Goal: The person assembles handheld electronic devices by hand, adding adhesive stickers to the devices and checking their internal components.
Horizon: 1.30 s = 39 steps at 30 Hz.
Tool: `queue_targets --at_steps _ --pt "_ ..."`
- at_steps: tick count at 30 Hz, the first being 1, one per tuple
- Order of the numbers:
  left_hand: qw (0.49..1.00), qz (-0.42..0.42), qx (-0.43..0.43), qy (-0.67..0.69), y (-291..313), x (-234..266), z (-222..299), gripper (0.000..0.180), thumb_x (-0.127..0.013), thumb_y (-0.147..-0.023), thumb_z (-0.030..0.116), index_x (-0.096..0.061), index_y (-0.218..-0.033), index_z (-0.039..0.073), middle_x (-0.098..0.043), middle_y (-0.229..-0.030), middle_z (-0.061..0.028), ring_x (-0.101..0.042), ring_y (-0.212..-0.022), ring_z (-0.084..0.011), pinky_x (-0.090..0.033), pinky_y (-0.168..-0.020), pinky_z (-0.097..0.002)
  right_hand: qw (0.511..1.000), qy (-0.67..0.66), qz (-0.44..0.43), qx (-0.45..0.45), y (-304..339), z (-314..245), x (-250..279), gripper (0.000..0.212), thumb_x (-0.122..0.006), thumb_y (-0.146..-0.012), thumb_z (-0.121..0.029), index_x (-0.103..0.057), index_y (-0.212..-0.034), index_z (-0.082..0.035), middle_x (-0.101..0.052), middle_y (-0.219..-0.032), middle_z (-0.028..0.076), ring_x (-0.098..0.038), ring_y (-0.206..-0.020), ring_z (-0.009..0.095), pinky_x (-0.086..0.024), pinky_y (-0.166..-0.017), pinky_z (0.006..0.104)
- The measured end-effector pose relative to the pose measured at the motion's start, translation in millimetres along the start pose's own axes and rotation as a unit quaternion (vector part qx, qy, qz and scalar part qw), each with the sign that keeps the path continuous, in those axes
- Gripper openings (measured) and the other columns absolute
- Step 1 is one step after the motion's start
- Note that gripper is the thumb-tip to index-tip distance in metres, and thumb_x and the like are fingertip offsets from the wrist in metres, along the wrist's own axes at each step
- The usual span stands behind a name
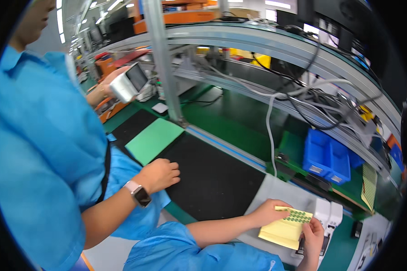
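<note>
Blue sleeve (pixel 167 247), fingers (pixel 279 214) at sheet (pixel 281 231) edges

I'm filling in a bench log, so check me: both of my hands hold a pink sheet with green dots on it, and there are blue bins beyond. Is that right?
Not quite: the sheet is yellow, not pink, as the head view shows. The left hand and right hand do hold it, with green dots on it and blue bins beyond.

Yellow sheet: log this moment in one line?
left hand: holds yellow sheet; right hand: holds its right edge; sheet: green dots near top; beyond: blue bins
</note>
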<state>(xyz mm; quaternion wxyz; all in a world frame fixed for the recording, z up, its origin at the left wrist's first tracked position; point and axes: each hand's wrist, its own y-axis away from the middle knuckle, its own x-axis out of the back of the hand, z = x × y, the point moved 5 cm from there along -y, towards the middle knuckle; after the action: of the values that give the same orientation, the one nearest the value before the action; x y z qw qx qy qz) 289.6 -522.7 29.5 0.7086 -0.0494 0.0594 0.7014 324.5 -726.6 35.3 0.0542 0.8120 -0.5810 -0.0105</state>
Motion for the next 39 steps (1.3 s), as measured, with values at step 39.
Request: queue_targets --at_steps 39 --pt "0.997 -0.068 -0.023 0.036 2 -5 -6 0.035 -0.063 -0.083 0.009 -0.056 -0.114 -0.004 -0.062 -0.106 -0.0111 -0.059 -0.091 -0.0124 -0.047 -0.081 -0.0246 1.0 0.01 0.026 -0.006 6 4 12 0.008 -0.058 -0.088 -0.015 -0.06 -0.085 -0.008 -0.051 -0.059 -0.004 -0.039 -0.045 0.004 -0.029 -0.039 0.0183"
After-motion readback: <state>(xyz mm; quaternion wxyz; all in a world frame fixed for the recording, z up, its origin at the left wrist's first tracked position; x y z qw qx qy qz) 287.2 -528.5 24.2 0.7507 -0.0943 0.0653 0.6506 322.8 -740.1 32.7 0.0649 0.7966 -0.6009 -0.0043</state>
